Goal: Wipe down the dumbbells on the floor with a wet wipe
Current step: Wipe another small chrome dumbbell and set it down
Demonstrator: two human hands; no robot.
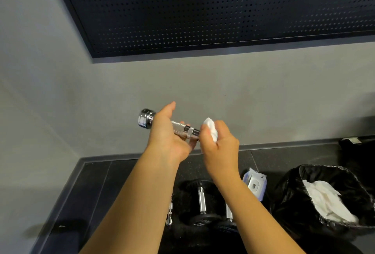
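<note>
A small chrome dumbbell [183,128] is held up in the air in front of the grey wall. My left hand [168,135] grips its knurled handle, and one chrome end [145,118] sticks out to the left. My right hand [220,144] holds a crumpled white wet wipe [211,128] wrapped over the dumbbell's right end, which is hidden. On the dark floor below lie black dumbbells with chrome handles [202,203], partly covered by my forearms.
A wet wipe pack [254,183] lies on the floor right of the dumbbells. A bin lined with a black bag [300,199] stands at the right, used white wipes inside. A dark perforated panel [203,10] hangs on the wall above.
</note>
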